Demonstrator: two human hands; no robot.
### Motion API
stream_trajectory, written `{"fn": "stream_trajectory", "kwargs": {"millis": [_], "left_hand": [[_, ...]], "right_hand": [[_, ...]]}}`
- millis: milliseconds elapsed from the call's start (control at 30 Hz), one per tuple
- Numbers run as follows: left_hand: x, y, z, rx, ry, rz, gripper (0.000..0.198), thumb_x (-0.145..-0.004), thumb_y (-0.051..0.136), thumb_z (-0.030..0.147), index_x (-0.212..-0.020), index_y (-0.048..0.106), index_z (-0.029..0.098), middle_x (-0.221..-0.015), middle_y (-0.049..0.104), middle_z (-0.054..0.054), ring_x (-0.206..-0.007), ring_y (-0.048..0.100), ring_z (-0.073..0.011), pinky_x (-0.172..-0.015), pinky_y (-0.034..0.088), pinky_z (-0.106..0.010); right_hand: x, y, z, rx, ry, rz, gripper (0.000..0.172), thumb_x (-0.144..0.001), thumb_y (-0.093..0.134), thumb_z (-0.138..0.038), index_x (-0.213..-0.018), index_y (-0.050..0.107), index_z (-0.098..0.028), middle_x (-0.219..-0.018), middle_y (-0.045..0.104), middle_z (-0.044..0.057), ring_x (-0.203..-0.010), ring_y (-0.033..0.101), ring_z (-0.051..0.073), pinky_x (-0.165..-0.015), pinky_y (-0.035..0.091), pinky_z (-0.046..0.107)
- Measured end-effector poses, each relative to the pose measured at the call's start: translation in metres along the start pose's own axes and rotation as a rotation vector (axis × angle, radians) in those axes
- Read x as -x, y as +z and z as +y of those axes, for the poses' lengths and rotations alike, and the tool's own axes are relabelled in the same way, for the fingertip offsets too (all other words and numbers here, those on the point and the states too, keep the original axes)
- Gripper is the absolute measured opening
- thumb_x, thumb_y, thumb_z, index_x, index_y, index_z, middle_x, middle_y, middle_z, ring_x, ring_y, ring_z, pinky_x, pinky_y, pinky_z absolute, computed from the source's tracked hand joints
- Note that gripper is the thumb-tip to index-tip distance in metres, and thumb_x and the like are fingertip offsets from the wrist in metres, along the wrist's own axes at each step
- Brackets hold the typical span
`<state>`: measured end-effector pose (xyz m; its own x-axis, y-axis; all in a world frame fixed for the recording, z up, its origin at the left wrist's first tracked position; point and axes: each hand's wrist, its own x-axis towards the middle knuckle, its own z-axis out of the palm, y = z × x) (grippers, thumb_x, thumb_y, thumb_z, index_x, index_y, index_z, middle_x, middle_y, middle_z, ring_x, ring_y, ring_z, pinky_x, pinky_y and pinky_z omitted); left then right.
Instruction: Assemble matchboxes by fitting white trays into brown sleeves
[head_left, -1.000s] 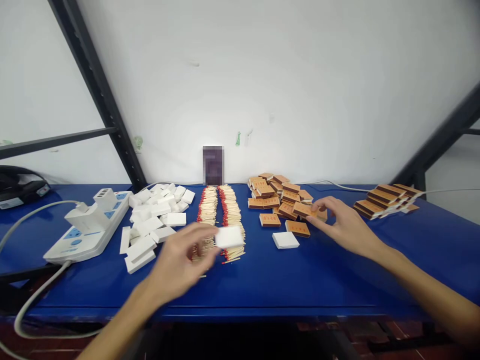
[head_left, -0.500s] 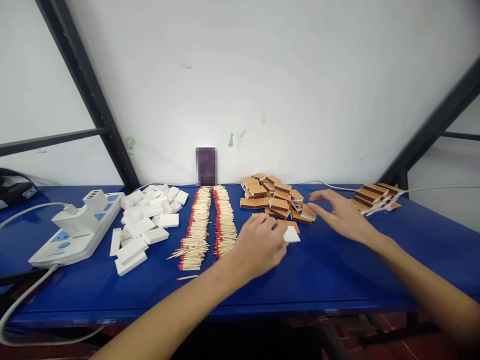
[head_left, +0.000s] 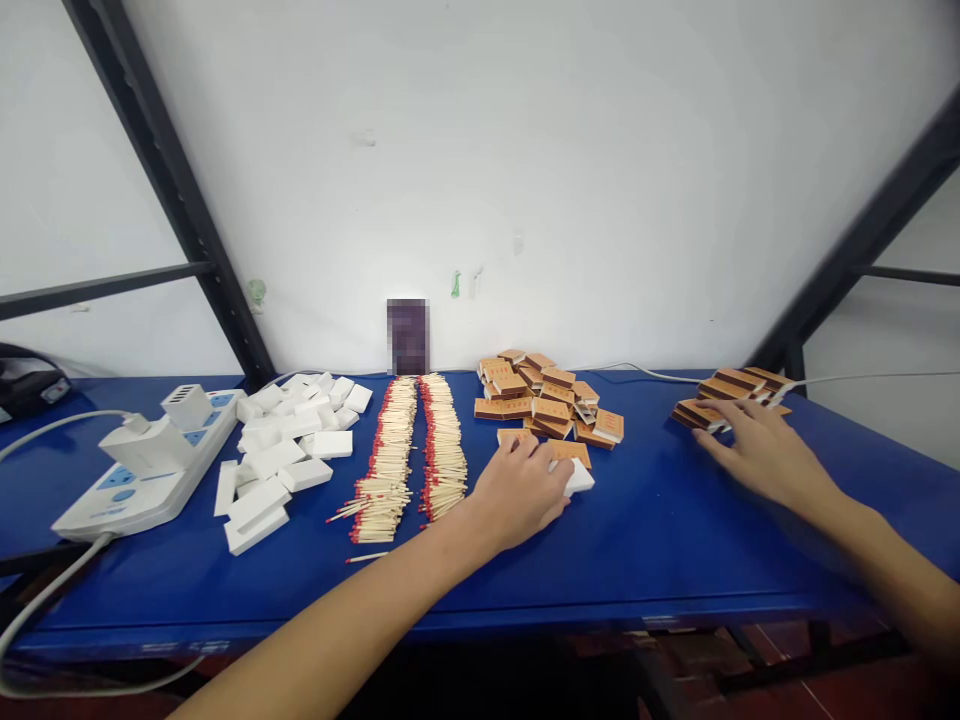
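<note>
While a person's left hand (head_left: 521, 490) covers one end of a small white rectangular box (head_left: 580, 478) on a blue desk (head_left: 645, 550), its grip too hidden to judge, the right hand (head_left: 772, 455) holds thumb and fingers apart at a stack of orange-and-brown cardboard matchboxes (head_left: 738, 380). Just behind the white box lies a loose pile of similar matchboxes (head_left: 551, 410); farther left, two rows of red-tipped wooden matches (head_left: 444, 440) run beside a heap of plain white boxes (head_left: 276, 459).

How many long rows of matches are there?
2: the left row beside the white box pile, and the right row nearer the orange matchbox heap. The left arm may hide part of that row.
</note>
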<state>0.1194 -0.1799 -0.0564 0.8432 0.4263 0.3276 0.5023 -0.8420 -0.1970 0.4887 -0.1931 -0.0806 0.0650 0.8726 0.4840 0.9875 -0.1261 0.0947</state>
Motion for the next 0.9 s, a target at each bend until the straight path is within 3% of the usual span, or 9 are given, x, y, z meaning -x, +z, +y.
{"fn": "stream_trajectory", "kwargs": {"millis": [167, 267, 400, 500, 633, 733, 800, 833, 900], "left_hand": [[0.020, -0.010, 0.018, 0.252, 0.065, -0.005, 0.027, -0.091, 0.059, 0.028, -0.115, 0.058, 0.017, -0.107, 0.060, -0.008, -0.093, 0.060, -0.0199, -0.082, 0.050, -0.032], [0.045, -0.033, 0.012, 0.375, 0.094, 0.115, 0.031, -0.088, 0.063, 0.025, -0.117, 0.060, 0.016, -0.106, 0.062, -0.008, -0.093, 0.060, -0.0184, -0.082, 0.052, -0.029], [0.107, -0.080, -0.056, 0.313, -0.248, 0.308, 0.034, -0.093, 0.055, 0.030, -0.125, 0.059, 0.021, -0.113, 0.065, -0.008, -0.097, 0.063, -0.0194, -0.082, 0.055, -0.033], [0.161, -0.101, -0.127, -0.008, -0.614, 0.274, 0.038, -0.089, 0.058, 0.045, -0.115, 0.066, 0.018, -0.108, 0.067, -0.009, -0.095, 0.064, -0.0280, -0.082, 0.054, -0.044], [0.209, -0.093, -0.178, -0.100, -0.734, 0.115, 0.045, -0.090, 0.051, 0.053, -0.111, 0.067, 0.016, -0.104, 0.066, -0.009, -0.097, 0.064, -0.0320, -0.086, 0.051, -0.046], [0.214, -0.082, -0.176, -0.148, -0.734, 0.167, 0.047, -0.088, 0.051, 0.054, -0.115, 0.066, 0.018, -0.116, 0.064, -0.012, -0.110, 0.059, -0.0353, -0.096, 0.046, -0.053], [0.203, -0.080, -0.162, -0.195, -0.713, 0.297, 0.043, -0.088, 0.054, 0.051, -0.116, 0.066, 0.021, -0.123, 0.061, -0.014, -0.119, 0.053, -0.0363, -0.104, 0.038, -0.058], [0.195, -0.081, -0.151, -0.192, -0.693, 0.375, 0.039, -0.088, 0.055, 0.048, -0.115, 0.066, 0.022, -0.125, 0.060, -0.013, -0.122, 0.051, -0.0355, -0.106, 0.035, -0.059], [0.173, -0.082, -0.123, -0.080, -0.613, 0.491, 0.030, -0.089, 0.057, 0.040, -0.112, 0.066, 0.023, -0.122, 0.061, -0.011, -0.121, 0.052, -0.0310, -0.108, 0.035, -0.054]], "right_hand": [[0.003, 0.003, -0.005, -0.030, -0.027, -0.099, 0.050, -0.092, 0.042, -0.041, -0.132, 0.053, -0.011, -0.113, 0.062, 0.021, -0.103, 0.060, 0.033, -0.086, 0.044, 0.040], [0.003, 0.001, -0.008, 0.015, -0.066, -0.051, 0.049, -0.094, 0.042, -0.040, -0.131, 0.054, -0.010, -0.108, 0.064, 0.020, -0.099, 0.060, 0.032, -0.087, 0.043, 0.039], [-0.001, 0.004, -0.004, 0.090, -0.045, -0.032, 0.051, -0.094, 0.045, -0.044, -0.124, 0.061, -0.006, -0.106, 0.063, 0.023, -0.099, 0.060, 0.033, -0.085, 0.043, 0.040], [-0.004, 0.007, 0.001, 0.034, -0.074, -0.092, 0.047, -0.097, 0.042, -0.040, -0.123, 0.063, -0.008, -0.112, 0.065, 0.021, -0.101, 0.061, 0.030, -0.084, 0.043, 0.039], [-0.002, -0.004, -0.010, 0.003, -0.095, -0.064, 0.040, -0.095, 0.044, -0.038, -0.117, 0.065, -0.012, -0.111, 0.069, 0.017, -0.098, 0.063, 0.029, -0.080, 0.043, 0.039], [0.006, -0.026, -0.042, -0.161, -0.028, 0.060, 0.032, -0.089, 0.052, -0.036, -0.111, 0.064, -0.016, -0.108, 0.069, 0.014, -0.093, 0.064, 0.028, -0.079, 0.044, 0.039], [0.015, -0.044, -0.076, -0.462, 0.059, 0.069, 0.032, -0.083, 0.060, -0.037, -0.109, 0.064, -0.019, -0.105, 0.069, 0.011, -0.090, 0.064, 0.026, -0.081, 0.046, 0.038], [0.020, -0.052, -0.096, -0.668, 0.114, 0.012, 0.033, -0.080, 0.064, -0.040, -0.107, 0.064, -0.021, -0.101, 0.069, 0.010, -0.085, 0.064, 0.025, -0.080, 0.047, 0.038], [0.030, -0.068, -0.138, -1.222, 0.186, -0.276, 0.035, -0.081, 0.063, -0.049, -0.103, 0.065, -0.022, -0.096, 0.070, 0.009, -0.079, 0.066, 0.023, -0.075, 0.050, 0.037]]}}
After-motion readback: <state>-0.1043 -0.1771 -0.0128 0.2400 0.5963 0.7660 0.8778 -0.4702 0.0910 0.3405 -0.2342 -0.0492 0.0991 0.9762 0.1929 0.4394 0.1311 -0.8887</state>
